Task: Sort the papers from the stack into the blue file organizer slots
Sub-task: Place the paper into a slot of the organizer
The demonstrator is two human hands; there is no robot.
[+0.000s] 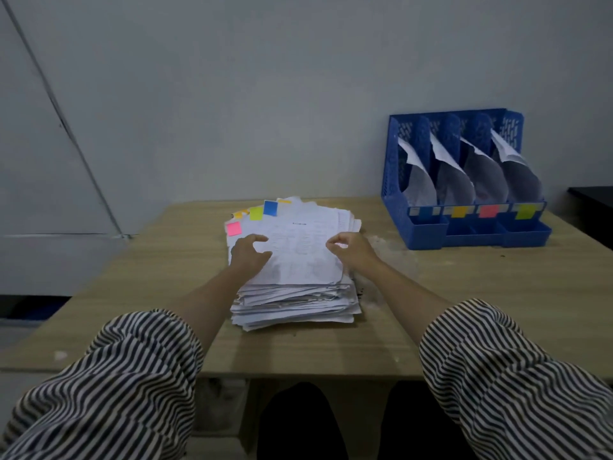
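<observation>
A thick, uneven stack of white papers (298, 303) lies in the middle of the wooden table (464, 293). Coloured sticky tabs stick out at its far edge: pink (234, 228), green (256, 213), blue (270, 207). My left hand (248, 255) rests with bent fingers on the left part of the top sheet (298, 254). My right hand (351, 249) is at that sheet's right edge, thumb and forefinger curled together on it. The blue file organizer (428, 230) stands at the back right; each of its slots holds curled papers and has a coloured label in front.
A grey wall rises right behind the table. A dark surface (593, 194) shows at the far right, beyond the organizer. Bare tabletop lies left of the stack and between the stack and the organizer. My striped sleeves fill the foreground.
</observation>
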